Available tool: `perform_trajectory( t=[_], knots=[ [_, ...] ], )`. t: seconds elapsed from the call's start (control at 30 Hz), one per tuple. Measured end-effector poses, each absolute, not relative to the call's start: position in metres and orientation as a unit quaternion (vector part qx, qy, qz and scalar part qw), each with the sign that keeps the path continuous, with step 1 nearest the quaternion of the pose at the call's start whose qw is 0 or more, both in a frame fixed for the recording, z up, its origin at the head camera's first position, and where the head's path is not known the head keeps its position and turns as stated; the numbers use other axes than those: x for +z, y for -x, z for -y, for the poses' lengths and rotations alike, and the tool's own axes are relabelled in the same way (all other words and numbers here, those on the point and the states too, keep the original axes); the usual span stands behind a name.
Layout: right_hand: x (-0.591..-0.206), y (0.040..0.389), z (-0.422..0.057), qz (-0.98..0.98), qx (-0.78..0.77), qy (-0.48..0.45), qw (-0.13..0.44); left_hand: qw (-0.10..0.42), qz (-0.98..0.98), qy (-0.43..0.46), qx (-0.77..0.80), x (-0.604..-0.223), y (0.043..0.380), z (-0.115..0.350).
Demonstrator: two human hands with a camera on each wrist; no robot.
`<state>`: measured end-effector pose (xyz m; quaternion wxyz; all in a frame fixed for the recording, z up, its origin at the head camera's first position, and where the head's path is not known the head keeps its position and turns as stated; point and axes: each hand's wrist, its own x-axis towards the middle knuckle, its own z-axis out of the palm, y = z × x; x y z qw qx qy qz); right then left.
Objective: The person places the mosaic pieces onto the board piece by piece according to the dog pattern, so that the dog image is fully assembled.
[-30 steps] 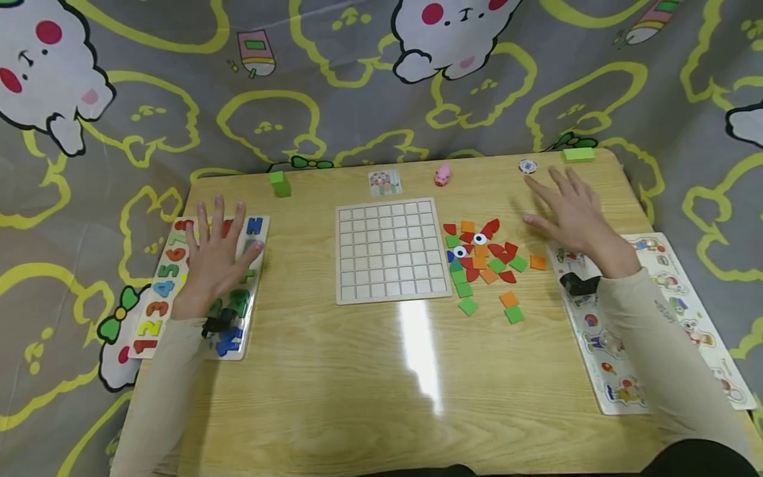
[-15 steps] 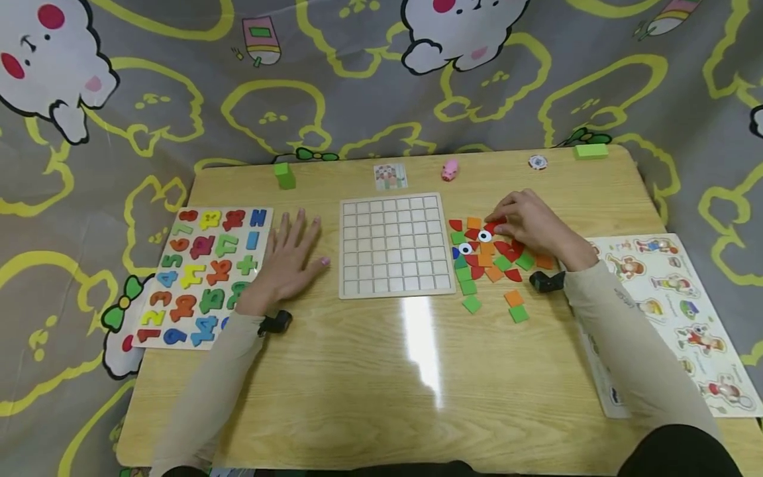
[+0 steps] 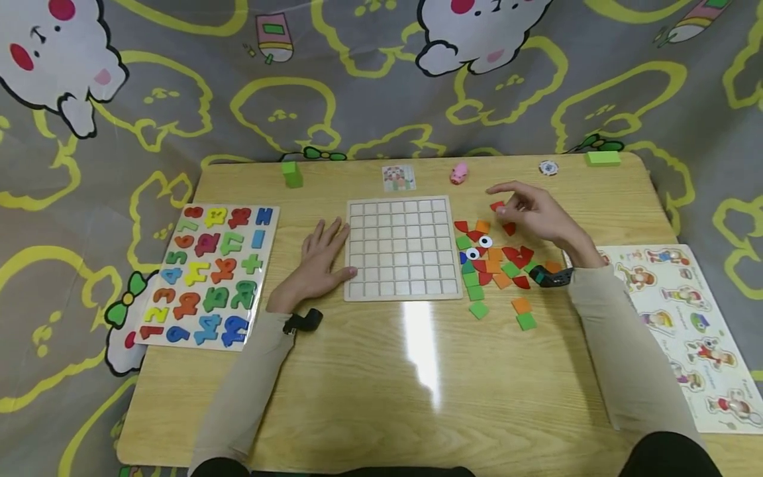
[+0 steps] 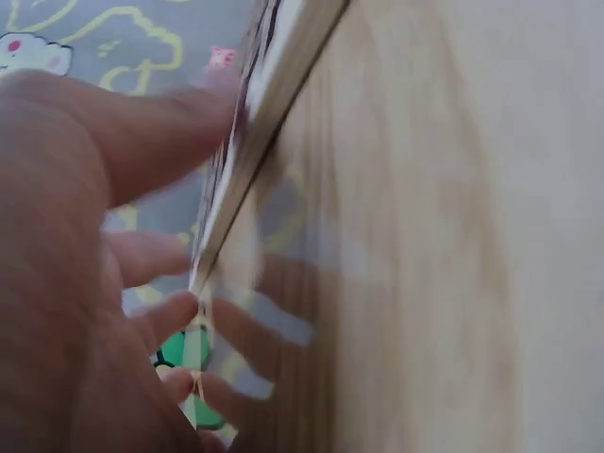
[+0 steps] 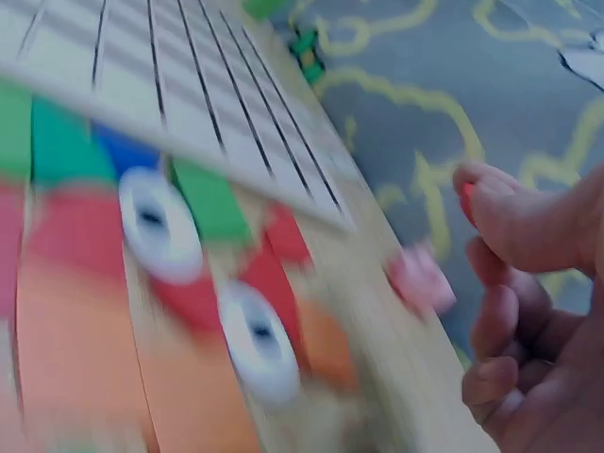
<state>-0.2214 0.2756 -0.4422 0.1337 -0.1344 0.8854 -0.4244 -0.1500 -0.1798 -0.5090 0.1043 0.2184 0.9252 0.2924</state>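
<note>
The wooden grid board (image 3: 405,248) lies flat mid-table, its squares bare. At its left edge my left hand (image 3: 314,268) rests with fingers spread, the thumb touching the frame; the left wrist view shows the thumb (image 4: 160,132) against the board's side. Over the loose tiles hovers my right hand (image 3: 536,215). Its thumb and a finger pinch a red petal-shaped tile (image 3: 497,206), of which only a sliver shows in the right wrist view. Another red tile (image 3: 509,229) lies below the hand. Beside the board are scattered orange tiles (image 3: 521,305), green tiles (image 3: 479,309) and two round eye pieces (image 3: 472,253).
A number puzzle board (image 3: 205,278) lies on the left, a picture puzzle board (image 3: 685,331) on the right. Along the back stand a green block (image 3: 292,174), a picture card (image 3: 398,178), a pink pig (image 3: 459,173), a round chip (image 3: 548,167) and another green block (image 3: 603,158).
My left hand has moved right from the number puzzle to the grid board's edge. The right hand came down to the tiles, took hold of a red one and shifted slightly toward the back.
</note>
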Motion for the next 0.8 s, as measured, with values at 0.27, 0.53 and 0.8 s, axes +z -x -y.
perform_trajectory(
  t=[0.27, 0.53, 0.8],
  knots=[
    [-0.46, 0.243, -0.201, -0.836, -0.524, 0.115, 0.116, 0.073, -0.93, -0.205, 0.297, -0.515, 0.143, 0.185],
    [-0.477, 0.268, -0.117, -0.832, -0.537, 0.118, 0.066, 0.052, -0.93, -0.18, 0.317, -0.515, 0.144, 0.18],
    [-0.496, 0.277, -0.058, -0.887, -0.42, 0.189, 0.042, 0.038, -0.936, -0.172, 0.305, -0.519, 0.144, 0.177]
  ],
)
